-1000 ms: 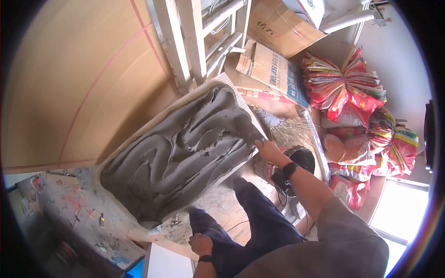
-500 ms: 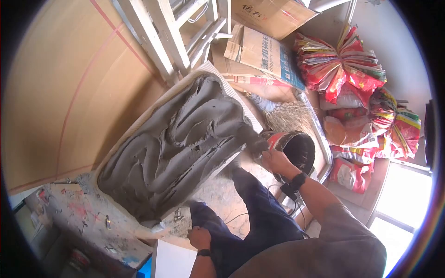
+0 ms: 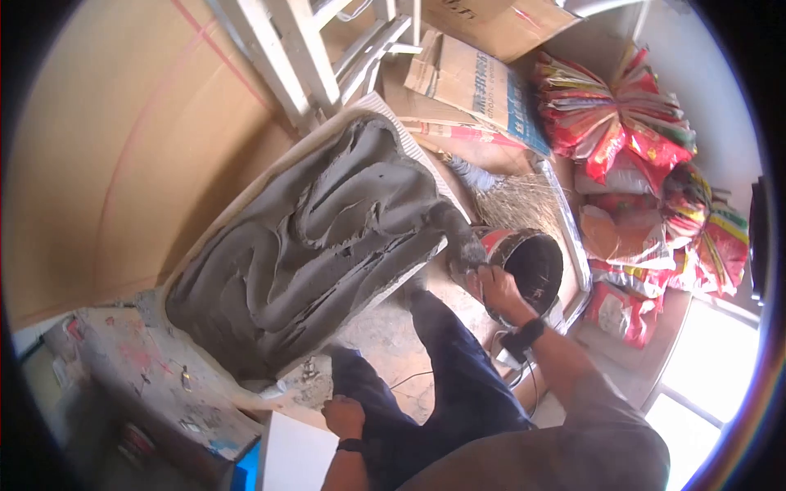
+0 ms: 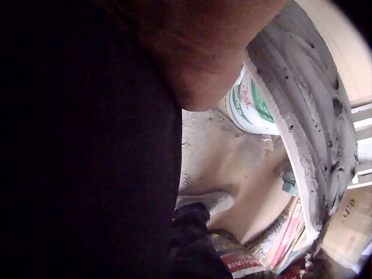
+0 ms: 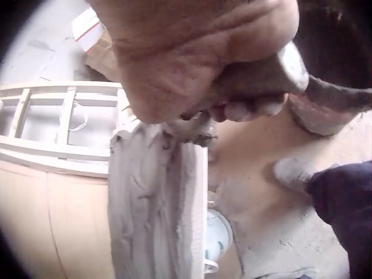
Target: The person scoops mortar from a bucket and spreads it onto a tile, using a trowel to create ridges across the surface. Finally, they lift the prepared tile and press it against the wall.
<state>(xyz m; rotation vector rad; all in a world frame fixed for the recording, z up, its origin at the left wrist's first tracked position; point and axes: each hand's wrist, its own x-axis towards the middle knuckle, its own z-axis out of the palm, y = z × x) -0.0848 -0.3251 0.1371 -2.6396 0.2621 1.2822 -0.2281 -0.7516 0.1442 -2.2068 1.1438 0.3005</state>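
Right hand (image 3: 494, 284) with trowel (image 3: 460, 239), now lower, nearer bucket (image 3: 532, 266)

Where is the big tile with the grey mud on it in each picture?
Head: the mortar-covered tile fills the middle, leaning by the tan wall.
Left wrist: it runs edge-on down the right side.
Right wrist: edge-on again, bottom middle.
Shared landmark: the white wooden ladder frame, also at the right-wrist view's left.
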